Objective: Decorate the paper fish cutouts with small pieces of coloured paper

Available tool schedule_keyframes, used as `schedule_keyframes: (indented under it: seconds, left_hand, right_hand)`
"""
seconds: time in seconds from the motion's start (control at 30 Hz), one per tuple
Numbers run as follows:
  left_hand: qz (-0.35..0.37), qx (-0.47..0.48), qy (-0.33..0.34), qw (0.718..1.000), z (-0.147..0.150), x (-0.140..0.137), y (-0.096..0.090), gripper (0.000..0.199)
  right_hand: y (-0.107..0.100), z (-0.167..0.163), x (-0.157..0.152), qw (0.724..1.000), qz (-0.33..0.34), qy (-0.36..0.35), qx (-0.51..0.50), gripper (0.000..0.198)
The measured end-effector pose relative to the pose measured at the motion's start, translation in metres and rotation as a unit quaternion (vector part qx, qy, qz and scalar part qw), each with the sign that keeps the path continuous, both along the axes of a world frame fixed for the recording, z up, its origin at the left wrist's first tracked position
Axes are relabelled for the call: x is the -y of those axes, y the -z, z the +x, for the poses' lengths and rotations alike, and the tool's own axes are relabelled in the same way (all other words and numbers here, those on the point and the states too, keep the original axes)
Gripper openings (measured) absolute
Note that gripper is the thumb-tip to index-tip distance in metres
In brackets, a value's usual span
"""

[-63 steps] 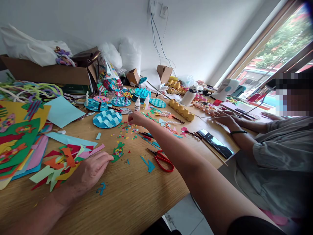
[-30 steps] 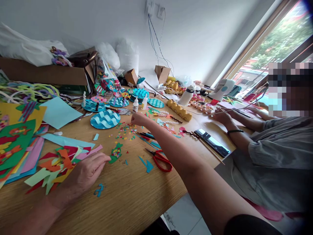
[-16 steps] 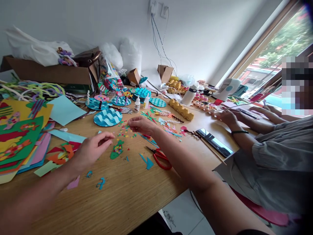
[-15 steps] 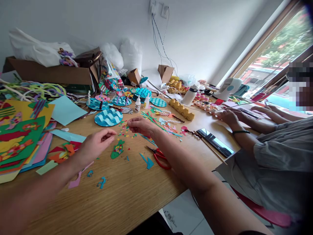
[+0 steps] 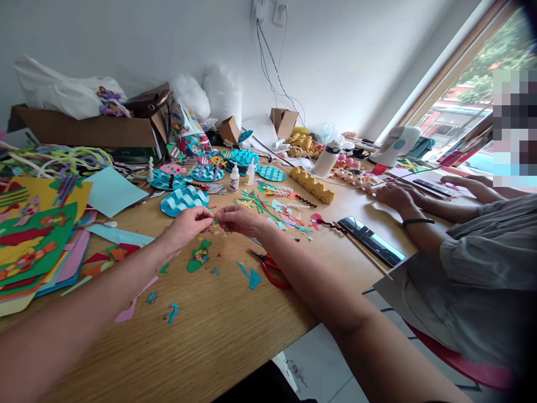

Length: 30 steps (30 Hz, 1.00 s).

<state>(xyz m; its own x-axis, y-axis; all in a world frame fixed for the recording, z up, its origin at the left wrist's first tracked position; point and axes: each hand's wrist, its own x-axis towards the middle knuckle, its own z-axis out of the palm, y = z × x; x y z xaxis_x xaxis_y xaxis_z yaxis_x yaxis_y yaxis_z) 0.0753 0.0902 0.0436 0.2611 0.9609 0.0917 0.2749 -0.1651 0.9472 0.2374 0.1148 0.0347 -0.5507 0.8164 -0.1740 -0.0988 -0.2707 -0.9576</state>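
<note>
My left hand [image 5: 191,225] and my right hand [image 5: 239,219] meet fingertip to fingertip above small scattered paper bits. Both are closed in a pinch; whatever sits between the fingers is too small to make out. Just below them a green paper fish [image 5: 198,256] with a coloured triangle pattern lies on the table. Red-handled scissors [image 5: 272,271] rest beside my right forearm, partly covered by it. Left of the scissors is a blue paper scrap [image 5: 254,278]. A round blue wavy paper disc [image 5: 183,202] lies behind my left hand.
Coloured paper sheets [image 5: 37,235] are stacked at the left. Two small glue bottles [image 5: 234,178] stand behind my hands, with paper strips [image 5: 255,201] nearby. At the right lie a phone [image 5: 371,240] and a wooden stick [image 5: 364,250]. Another person's hands [image 5: 396,201] rest on the table there.
My left hand has moved right and slightly up, so its fingertips now meet those of my right hand. My right hand stays nearly in place.
</note>
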Motion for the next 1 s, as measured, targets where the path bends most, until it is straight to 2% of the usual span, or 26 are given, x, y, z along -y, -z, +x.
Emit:
schedule_keyframes:
  seconds: [0.3, 0.47, 0.63, 0.8, 1.0]
  left_hand:
    - [-0.013, -0.010, -0.008, 1.000, 0.003, -0.006, 0.006, 0.024]
    - [-0.002, -0.036, -0.018, 0.999, 0.004, -0.010, 0.010, 0.024]
    - [0.018, -0.035, -0.019, 0.999, 0.012, -0.010, 0.013, 0.018]
    - [-0.019, -0.012, -0.012, 1.000, 0.018, -0.007, 0.016, 0.024]
    - [-0.063, 0.030, -0.014, 0.997, 0.021, -0.008, 0.017, 0.027]
  right_hand:
    - [0.005, 0.006, -0.001, 0.999, -0.014, 0.025, -0.019, 0.017]
    - [0.008, 0.004, 0.001, 0.995, -0.007, 0.100, -0.013, 0.015]
    - [0.008, 0.000, 0.003, 0.976, 0.092, 0.175, 0.088, 0.010]
    - [0.011, -0.002, 0.003, 0.947, 0.196, 0.178, 0.182, 0.009]
    - [0.019, -0.002, -0.001, 0.918, 0.259, 0.179, 0.240, 0.012]
